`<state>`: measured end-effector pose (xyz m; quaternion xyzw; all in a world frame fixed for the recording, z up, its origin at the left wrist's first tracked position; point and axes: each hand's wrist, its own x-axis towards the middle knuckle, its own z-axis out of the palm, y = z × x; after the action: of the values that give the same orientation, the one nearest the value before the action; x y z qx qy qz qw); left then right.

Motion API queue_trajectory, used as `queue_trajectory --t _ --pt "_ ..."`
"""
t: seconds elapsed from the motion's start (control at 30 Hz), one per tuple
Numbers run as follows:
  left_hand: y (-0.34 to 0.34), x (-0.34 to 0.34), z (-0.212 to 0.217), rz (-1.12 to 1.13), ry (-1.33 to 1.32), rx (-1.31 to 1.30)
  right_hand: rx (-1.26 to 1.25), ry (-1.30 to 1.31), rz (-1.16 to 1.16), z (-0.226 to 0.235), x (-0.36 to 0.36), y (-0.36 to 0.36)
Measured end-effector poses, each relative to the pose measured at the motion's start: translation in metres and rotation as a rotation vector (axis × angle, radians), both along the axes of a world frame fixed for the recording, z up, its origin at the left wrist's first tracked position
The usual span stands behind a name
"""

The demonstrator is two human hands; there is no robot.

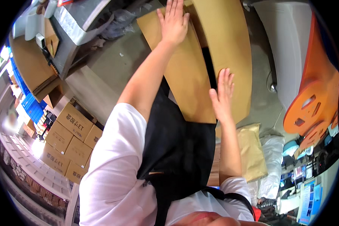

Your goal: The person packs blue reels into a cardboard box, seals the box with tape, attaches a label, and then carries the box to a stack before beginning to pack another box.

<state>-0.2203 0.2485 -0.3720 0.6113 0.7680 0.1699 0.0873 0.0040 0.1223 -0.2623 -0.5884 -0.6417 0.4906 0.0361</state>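
Observation:
A large brown cardboard box lies in front of me, with its long left flap point(180, 75) and long right flap point(231, 45) folded inward. A dark gap runs lengthwise between the flaps, wider at the far part. My left hand point(174, 24) rests flat near the far end of the left flap, fingers stretched out. Nearer to me, my right hand point(223, 96) lies on the right flap beside the gap, its fingers extended and thumb apart. Neither hand grips anything. What is inside the box is hidden.
Orange slotted reels point(309, 103) stand at the right by a pale grey panel point(282, 45). A tan bag point(251, 150) and a silvery bag point(271, 162) lie at right. Left are stacked cartons point(77, 150) and a metal table point(69, 62), with clear plastic point(120, 22) beside it.

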Motion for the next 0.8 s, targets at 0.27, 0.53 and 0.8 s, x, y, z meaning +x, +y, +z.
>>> queue_trajectory --t 0.27,0.53,0.8 --pt "0.038 -0.022 -0.005 -0.108 -0.288 -0.239 0.169 -0.344 -0.027 -0.071 -0.038 -0.027" --pt "0.030 -0.019 -0.003 -0.033 -0.442 -0.257 0.838 0.071 -0.039 -0.012 -0.136 0.204" --pt "0.058 -0.025 0.029 -0.059 -0.647 -0.683 0.632 -0.455 0.184 0.015 -0.258 0.388"
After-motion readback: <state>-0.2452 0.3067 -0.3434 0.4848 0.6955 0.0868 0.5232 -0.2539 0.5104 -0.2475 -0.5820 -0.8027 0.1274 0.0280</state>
